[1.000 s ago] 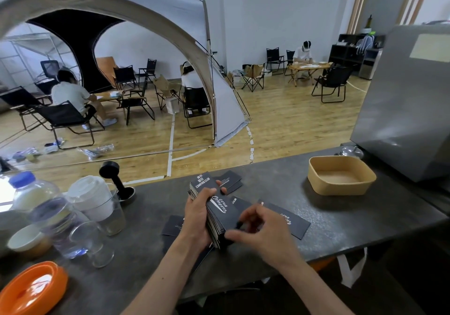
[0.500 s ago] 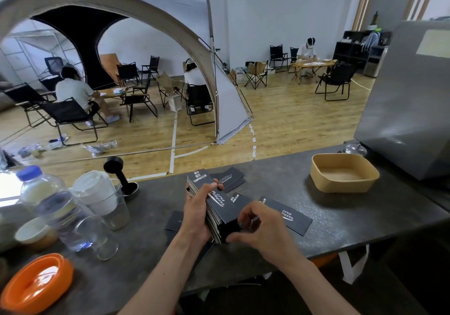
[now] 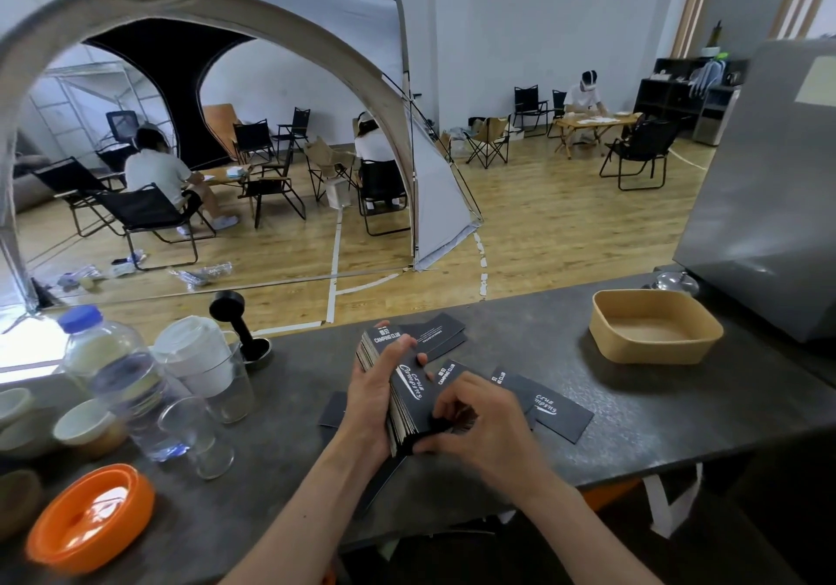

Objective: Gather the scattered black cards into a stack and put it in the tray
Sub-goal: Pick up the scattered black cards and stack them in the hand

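Roughly halfway, I'd judge: my left hand [image 3: 377, 396] grips a thick stack [image 3: 400, 392] of black cards, thumb across the top face and fingers wrapped round the far side, holding it just above the counter [image 3: 565, 349]. My right hand [image 3: 479, 426] is at the stack's near end, fingertips curled and pinching the bottom edges (squaring them, I think). So most of the gathering looks done.

What's left: loose cards lie around the hands. A pair [image 3: 436, 335] sits just beyond the left hand, more [image 3: 549, 405] lie to the right of the right hand, and dark corners [image 3: 332, 410] show left of and under the left wrist; I can't tell how many are hidden there.

Well off to the right of the right hand, the tray [image 3: 656, 349] stands with no cards in it. I still have to collect those strays, add them to the stack, and carry it over to the tray.
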